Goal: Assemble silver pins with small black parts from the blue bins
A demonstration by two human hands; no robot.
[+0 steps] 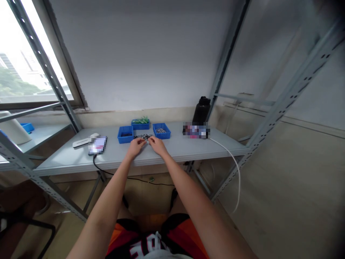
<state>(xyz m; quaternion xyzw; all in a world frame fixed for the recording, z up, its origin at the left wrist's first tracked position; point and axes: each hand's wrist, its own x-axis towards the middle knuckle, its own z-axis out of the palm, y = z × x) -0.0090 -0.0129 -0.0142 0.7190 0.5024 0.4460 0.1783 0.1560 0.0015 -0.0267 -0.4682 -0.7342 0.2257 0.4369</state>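
My left hand (137, 145) and my right hand (156, 144) are close together above the front part of the grey shelf (113, 158). Both have their fingers pinched, and whatever they hold is too small to make out. Just beyond the fingertips lies a loose pile of small dark and silvery pieces (143, 137). Left of the pile stands a blue bin (125, 140) with dark pieces inside. To its right, another blue bin (162, 136) holds small silvery pieces. A third blue bin (140, 126) behind contains green items (142, 120).
A phone (97, 145) with a black cable and a white object (81, 142) lie at the left. At the right stand a black bottle (201, 110) and a device (196, 130) with a white cable. Metal posts (229, 50) frame the shelf. Someone's leg shows at lower left.
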